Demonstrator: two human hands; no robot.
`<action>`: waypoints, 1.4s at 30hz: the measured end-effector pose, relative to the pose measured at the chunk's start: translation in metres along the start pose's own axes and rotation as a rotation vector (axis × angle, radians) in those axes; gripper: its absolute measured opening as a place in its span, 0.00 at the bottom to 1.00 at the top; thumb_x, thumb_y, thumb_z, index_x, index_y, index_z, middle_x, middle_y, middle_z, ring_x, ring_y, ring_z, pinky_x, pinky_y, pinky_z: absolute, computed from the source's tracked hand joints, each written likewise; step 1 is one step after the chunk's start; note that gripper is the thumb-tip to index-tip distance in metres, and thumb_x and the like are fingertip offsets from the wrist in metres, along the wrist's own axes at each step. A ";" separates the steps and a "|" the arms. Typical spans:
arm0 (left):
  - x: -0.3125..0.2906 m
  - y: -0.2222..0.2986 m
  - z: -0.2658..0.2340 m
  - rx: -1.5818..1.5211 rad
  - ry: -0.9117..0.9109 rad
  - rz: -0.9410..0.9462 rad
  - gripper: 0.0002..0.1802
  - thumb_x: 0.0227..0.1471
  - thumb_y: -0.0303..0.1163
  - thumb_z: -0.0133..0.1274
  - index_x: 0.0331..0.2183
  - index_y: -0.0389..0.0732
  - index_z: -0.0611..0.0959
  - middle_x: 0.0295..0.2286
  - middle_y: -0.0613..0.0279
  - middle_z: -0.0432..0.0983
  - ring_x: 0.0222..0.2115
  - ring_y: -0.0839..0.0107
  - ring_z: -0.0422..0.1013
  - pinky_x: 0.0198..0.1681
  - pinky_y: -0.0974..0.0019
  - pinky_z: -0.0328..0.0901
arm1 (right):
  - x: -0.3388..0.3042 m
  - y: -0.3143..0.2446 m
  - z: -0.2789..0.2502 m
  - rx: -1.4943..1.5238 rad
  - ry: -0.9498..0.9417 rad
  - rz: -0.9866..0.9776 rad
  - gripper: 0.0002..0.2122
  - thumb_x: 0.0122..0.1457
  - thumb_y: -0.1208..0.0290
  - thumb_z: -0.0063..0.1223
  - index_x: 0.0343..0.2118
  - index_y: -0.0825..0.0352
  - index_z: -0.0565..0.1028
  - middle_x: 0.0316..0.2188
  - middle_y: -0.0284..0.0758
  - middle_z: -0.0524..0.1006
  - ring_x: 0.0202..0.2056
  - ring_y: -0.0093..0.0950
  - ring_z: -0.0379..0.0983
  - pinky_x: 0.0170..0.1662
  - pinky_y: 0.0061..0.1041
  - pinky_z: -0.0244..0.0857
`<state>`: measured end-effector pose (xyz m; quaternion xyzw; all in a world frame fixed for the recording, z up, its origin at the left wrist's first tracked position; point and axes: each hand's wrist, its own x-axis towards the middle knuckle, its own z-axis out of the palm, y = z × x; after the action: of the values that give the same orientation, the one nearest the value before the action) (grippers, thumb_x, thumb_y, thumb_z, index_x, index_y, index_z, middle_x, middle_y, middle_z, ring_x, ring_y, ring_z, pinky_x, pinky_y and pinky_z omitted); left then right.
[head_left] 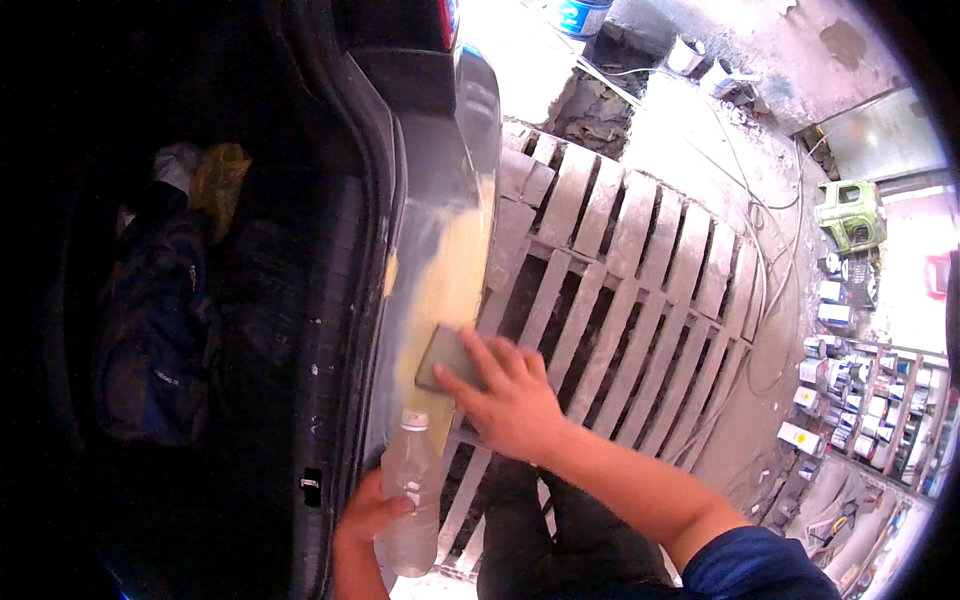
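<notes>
Under the fingers of my right hand (pixel 510 392) a grey-green sanding block (pixel 436 360) lies against a car's rear body panel (pixel 395 330). Thumb and fingers grip it along its edges. The panel carries a broad patch of yellowish filler (pixel 455 255), with grey areas around it. My left hand (pixel 372 508) is wrapped round a clear plastic bottle (pixel 415 535) with a white cap, held upright close to the panel's lower part. Cloudy liquid appears to be inside it.
To the left is the dark open trunk (pixel 260 300) with a dark blue bag (pixel 160 340) and crumpled plastic bags. Wooden pallets (pixel 620 260) cover the floor. Hoses (pixel 760 250), a green stool (pixel 852 215) and shelves of cans (pixel 880 410) are at the right.
</notes>
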<state>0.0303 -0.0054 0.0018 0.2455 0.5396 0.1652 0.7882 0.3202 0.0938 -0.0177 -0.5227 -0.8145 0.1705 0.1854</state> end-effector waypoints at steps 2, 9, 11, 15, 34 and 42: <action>-0.002 -0.003 -0.004 -0.021 -0.032 -0.003 0.35 0.45 0.38 0.65 0.54 0.37 0.73 0.45 0.63 0.76 0.46 0.73 0.71 0.50 0.64 0.66 | 0.034 0.023 -0.010 -0.075 0.072 0.047 0.27 0.52 0.67 0.56 0.59 0.50 0.70 0.61 0.50 0.63 0.55 0.48 0.64 0.53 0.47 0.59; -0.004 -0.018 -0.015 0.009 -0.010 0.034 0.41 0.45 0.47 0.65 0.56 0.37 0.72 0.47 0.64 0.75 0.47 0.71 0.70 0.52 0.63 0.65 | -0.006 -0.004 0.016 -0.032 0.057 0.084 0.28 0.52 0.66 0.55 0.60 0.49 0.70 0.64 0.48 0.59 0.55 0.47 0.64 0.52 0.48 0.60; -0.004 -0.011 -0.007 0.033 0.005 0.027 0.41 0.45 0.48 0.65 0.56 0.37 0.72 0.47 0.64 0.75 0.48 0.71 0.70 0.52 0.63 0.64 | -0.017 -0.013 0.013 0.015 0.068 0.049 0.28 0.51 0.66 0.57 0.59 0.49 0.70 0.63 0.48 0.60 0.55 0.47 0.64 0.52 0.48 0.60; -0.009 -0.012 -0.012 0.056 0.039 0.012 0.41 0.45 0.47 0.65 0.57 0.37 0.71 0.47 0.64 0.75 0.48 0.71 0.70 0.52 0.63 0.64 | 0.045 0.026 0.000 -0.084 0.157 0.236 0.26 0.54 0.65 0.57 0.59 0.50 0.69 0.61 0.48 0.63 0.54 0.48 0.64 0.52 0.47 0.61; 0.002 -0.009 -0.019 0.041 -0.102 0.069 0.35 0.53 0.43 0.61 0.57 0.37 0.70 0.45 0.65 0.74 0.43 0.74 0.69 0.48 0.65 0.65 | -0.004 -0.031 0.031 -0.138 0.168 0.301 0.28 0.55 0.61 0.58 0.61 0.47 0.68 0.61 0.52 0.63 0.52 0.50 0.66 0.51 0.48 0.62; 0.010 -0.020 -0.027 -0.051 -0.173 0.072 0.40 0.47 0.49 0.66 0.56 0.38 0.71 0.45 0.64 0.75 0.43 0.73 0.71 0.47 0.65 0.67 | 0.031 0.007 0.021 -0.184 0.254 0.376 0.25 0.57 0.61 0.55 0.59 0.48 0.69 0.60 0.52 0.64 0.52 0.49 0.67 0.51 0.50 0.63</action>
<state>0.0089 -0.0113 -0.0247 0.2581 0.4560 0.1853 0.8313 0.3035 0.1236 -0.0355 -0.6971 -0.6850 0.0598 0.2029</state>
